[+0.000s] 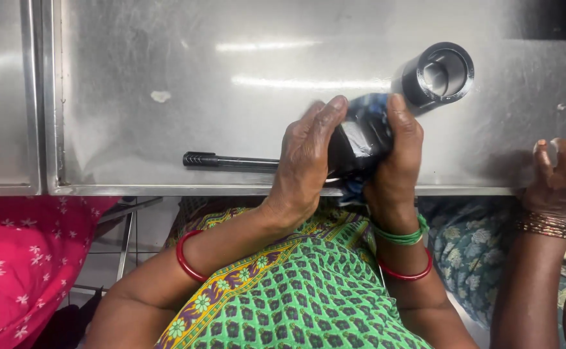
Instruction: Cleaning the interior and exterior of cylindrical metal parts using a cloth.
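Black and shiny, the tool part (354, 145) sits above the counter (166, 64) edge, where our left hand (305, 161) closes around it and our right hand (396, 155) presses a blue cloth (370, 106) on it, so wiping seems unfinished.

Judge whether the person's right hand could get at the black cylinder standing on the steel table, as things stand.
Probably yes. The black cylinder stands just beyond the right hand with bare steel table between them. But that hand is gripping a black part wrapped in blue cloth, so it would have to let go.
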